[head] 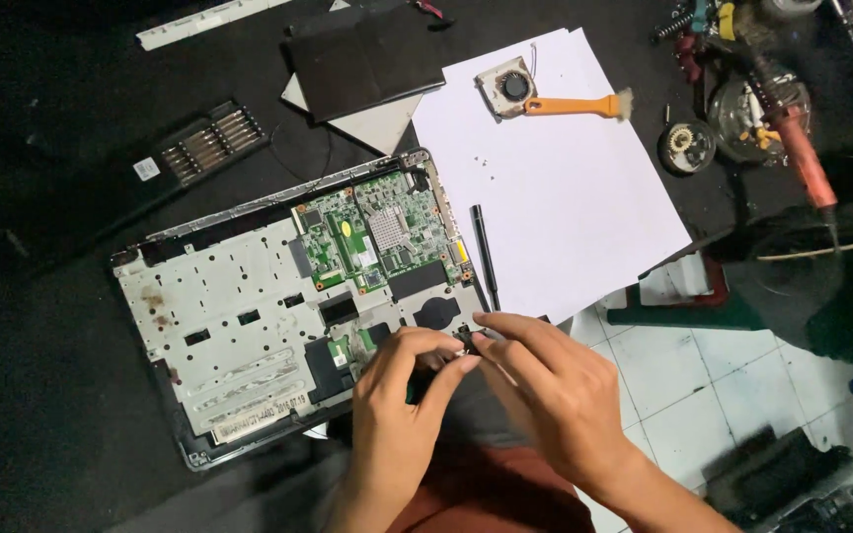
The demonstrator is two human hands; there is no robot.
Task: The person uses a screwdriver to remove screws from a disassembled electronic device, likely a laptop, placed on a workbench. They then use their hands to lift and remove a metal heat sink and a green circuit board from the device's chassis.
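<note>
An opened laptop base (pixel 239 316) lies on a black work surface, its silver inner frame and green circuit board (pixel 377 232) exposed. My left hand (pixel 397 405) and my right hand (pixel 545 385) meet at the base's near right corner. Their fingertips pinch a small dark part (pixel 463 342) there; what it is stays hidden by the fingers. A dark tool handle shows under my left fingers.
A white paper sheet (pixel 565 197) holds a small fan (pixel 507 87), an orange-handled brush (pixel 575 105), tiny screws and a black pen-like tool (pixel 486 255). A screwdriver bit set (pixel 211 143), a black panel (pixel 362 59) and a soldering iron (pixel 802 158) lie around. Tiled floor shows at right.
</note>
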